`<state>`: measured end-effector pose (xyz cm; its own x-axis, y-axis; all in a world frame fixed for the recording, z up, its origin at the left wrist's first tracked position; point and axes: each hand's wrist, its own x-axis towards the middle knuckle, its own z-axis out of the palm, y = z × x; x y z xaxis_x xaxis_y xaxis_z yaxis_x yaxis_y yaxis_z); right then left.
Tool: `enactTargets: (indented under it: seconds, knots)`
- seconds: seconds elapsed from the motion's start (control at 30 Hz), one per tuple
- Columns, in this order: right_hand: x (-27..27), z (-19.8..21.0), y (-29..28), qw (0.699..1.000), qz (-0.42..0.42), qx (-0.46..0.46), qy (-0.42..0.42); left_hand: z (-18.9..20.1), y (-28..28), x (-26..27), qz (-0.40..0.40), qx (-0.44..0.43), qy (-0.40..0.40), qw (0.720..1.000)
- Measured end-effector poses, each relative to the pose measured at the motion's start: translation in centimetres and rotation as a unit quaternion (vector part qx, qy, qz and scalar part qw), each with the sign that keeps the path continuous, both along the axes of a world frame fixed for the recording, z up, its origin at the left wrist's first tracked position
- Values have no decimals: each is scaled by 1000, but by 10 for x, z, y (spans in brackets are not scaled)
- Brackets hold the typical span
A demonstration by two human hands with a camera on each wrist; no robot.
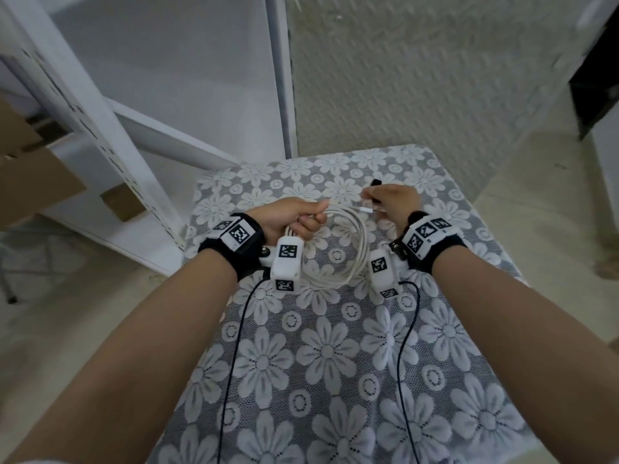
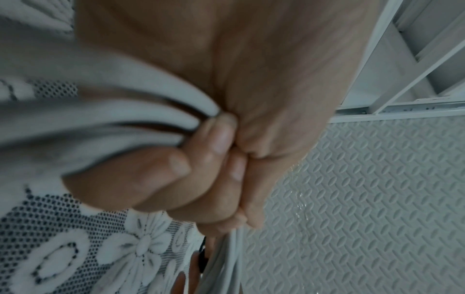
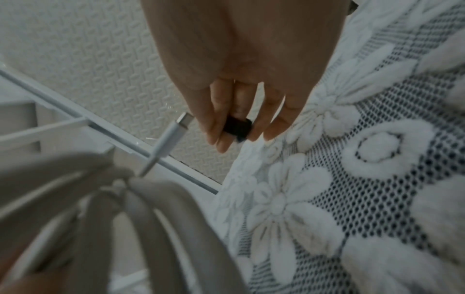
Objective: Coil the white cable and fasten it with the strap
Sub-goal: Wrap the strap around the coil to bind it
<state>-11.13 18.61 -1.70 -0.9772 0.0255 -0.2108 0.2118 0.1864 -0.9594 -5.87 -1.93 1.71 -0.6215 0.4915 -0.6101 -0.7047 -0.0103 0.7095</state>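
The white cable [image 1: 348,252] is wound into a coil of several loops above the table. My left hand [image 1: 299,217] grips the bundled loops at the coil's left side in a fist; the left wrist view shows its fingers [image 2: 201,157] curled round the cable strands [image 2: 120,111]. The cable's free plug end [image 1: 365,209] sticks out toward my right hand [image 1: 380,199], which pinches a small black strap [image 1: 376,183] just right of the coil. In the right wrist view the strap [image 3: 237,127] sits between the fingertips [image 3: 221,143], with the plug [image 3: 173,131] beside them and the coil [image 3: 156,218] blurred below.
A table with a grey cloth of white lace flowers [image 1: 335,363] lies under both hands. A white metal shelf frame [image 1: 100,128] with cardboard boxes [image 1: 37,182] stands at the left. Two thin black wires [image 1: 234,363] hang from the wrist cameras.
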Motion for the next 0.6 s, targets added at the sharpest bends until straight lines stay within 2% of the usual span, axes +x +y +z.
enactTargets:
  seconds: [0.1, 0.3, 0.43, 0.6]
  knots:
    - [17, 10, 5, 995, -5, -98, 19, 9, -1, 14, 8, -2, 0, 1000]
    - [57, 42, 9, 991, 41, -130, 17, 31, 6, 55, 16, -40, 25, 999]
    - [91, 66, 7, 976, 101, -194, -23, 44, 12, 76, 16, -60, 41, 997]
    - [125, 87, 2, 956, 152, -251, -30, 58, 20, 102, 4, -83, 54, 995]
